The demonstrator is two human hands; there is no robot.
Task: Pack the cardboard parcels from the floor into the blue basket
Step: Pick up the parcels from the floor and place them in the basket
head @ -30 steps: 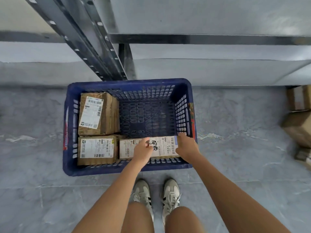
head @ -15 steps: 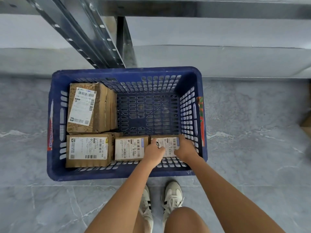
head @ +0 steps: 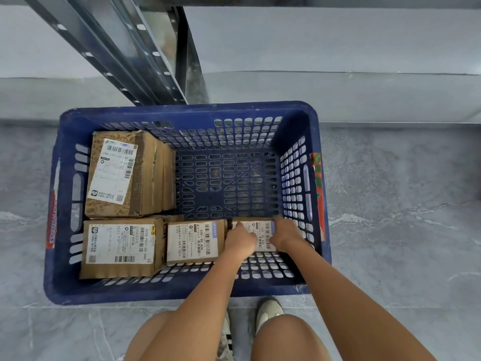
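The blue basket (head: pixel 182 112) stands on the grey floor in front of me. Inside lie several labelled cardboard parcels: a large one (head: pixel 125 175) at the far left, one (head: pixel 119 247) at the near left, and a small one (head: pixel 194 241) in the near middle. Another small parcel (head: pixel 263 234) sits at the near right of the basket floor. My left hand (head: pixel 239 241) grips its left side and my right hand (head: pixel 285 234) grips its right side. Both hands cover much of its label.
A grey metal shelf upright (head: pixel 145 56) rises just behind the basket, with a pale wall base beyond. The far right part of the basket floor (head: pixel 229 178) shows bare mesh. My knees and shoes (head: pixel 268 311) are at the basket's near edge.
Both hands lowered the small parcel to the near right of the basket floor, beside the other small parcel. The camera came closer to the basket.
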